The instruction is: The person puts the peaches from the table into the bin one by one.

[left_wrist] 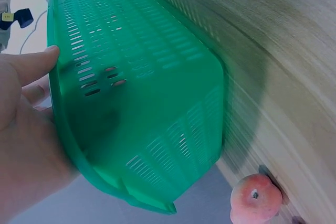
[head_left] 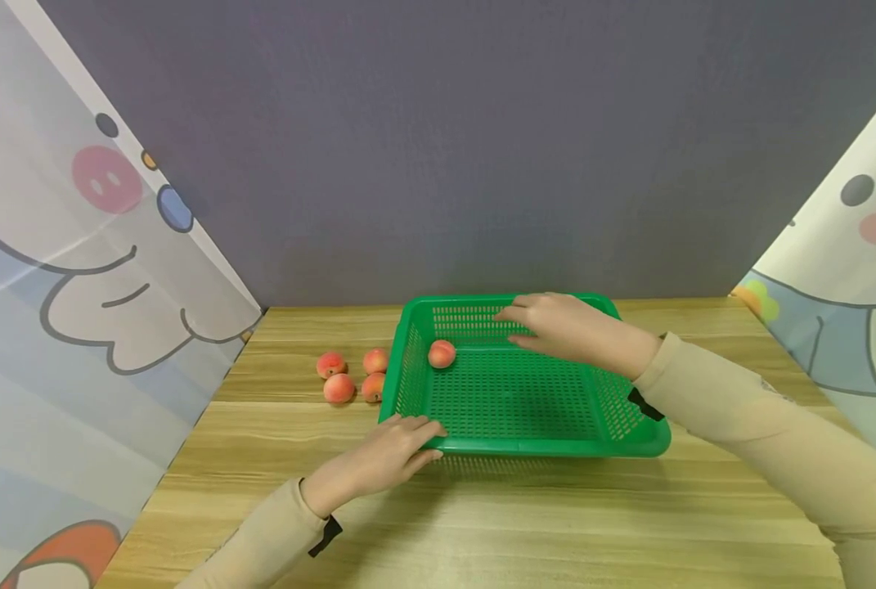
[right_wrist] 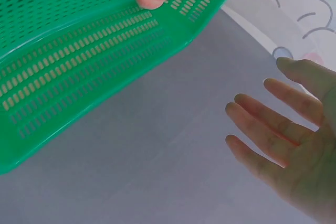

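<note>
A green plastic basket [head_left: 518, 447] with slotted walls stands on the wooden table. At its near left corner, my left hand [head_left: 382, 458] grips the rim; the left wrist view shows the thumb [left_wrist: 39, 66] on the outer side and fingers partly hidden behind the rim. One peach [head_left: 442, 354] lies inside, by the basket's left wall. Over the basket's far right part hovers my right hand [head_left: 555, 325], holding nothing. Its fingers [right_wrist: 262, 124] are spread and nearly straight in the right wrist view.
Several peaches, among them a front one [head_left: 339, 388], lie on the table [head_left: 298, 458] just left of the basket. A grey panel [head_left: 482, 164] rises behind the table. Cartoon-printed sheets [head_left: 62, 270] hang at both sides.
</note>
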Demonstrator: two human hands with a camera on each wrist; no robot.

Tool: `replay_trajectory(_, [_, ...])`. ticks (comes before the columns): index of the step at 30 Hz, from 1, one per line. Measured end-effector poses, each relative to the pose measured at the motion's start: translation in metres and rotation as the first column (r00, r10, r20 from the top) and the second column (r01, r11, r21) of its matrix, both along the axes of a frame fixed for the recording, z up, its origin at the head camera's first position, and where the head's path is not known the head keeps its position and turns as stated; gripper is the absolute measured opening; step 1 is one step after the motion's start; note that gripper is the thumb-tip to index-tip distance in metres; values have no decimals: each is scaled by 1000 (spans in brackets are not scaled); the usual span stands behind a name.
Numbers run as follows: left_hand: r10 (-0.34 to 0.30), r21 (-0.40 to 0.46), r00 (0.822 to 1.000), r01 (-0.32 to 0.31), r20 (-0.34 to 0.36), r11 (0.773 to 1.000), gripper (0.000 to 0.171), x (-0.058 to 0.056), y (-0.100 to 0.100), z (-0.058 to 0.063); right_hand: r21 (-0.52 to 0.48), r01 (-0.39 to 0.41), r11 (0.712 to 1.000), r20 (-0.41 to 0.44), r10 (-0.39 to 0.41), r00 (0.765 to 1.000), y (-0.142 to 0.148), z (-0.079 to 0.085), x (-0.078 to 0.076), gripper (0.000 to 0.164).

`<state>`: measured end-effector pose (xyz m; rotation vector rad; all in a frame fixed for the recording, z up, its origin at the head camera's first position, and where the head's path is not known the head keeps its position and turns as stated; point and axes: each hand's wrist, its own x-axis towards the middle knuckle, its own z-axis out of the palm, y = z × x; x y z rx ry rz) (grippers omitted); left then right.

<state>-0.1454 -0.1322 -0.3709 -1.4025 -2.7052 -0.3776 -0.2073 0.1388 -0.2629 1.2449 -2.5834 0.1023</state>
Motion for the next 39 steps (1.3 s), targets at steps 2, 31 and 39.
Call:
replay_trajectory(2, [0,-3,1000,0,-1,1000,21,0,0,0,-29,-6,1000,-32,5,999,8,-1,1,30])
replay_trajectory(31, [12,-30,1000,-12,-1,999,21,1,-1,1,-232,242,942,-33,-256,966,136,-19,10,25])
replay_trajectory(39, [16,-34,1000,-16,-2,999,21,1,1,1,-226,289,930,-27,-302,953,160,-35,8,21])
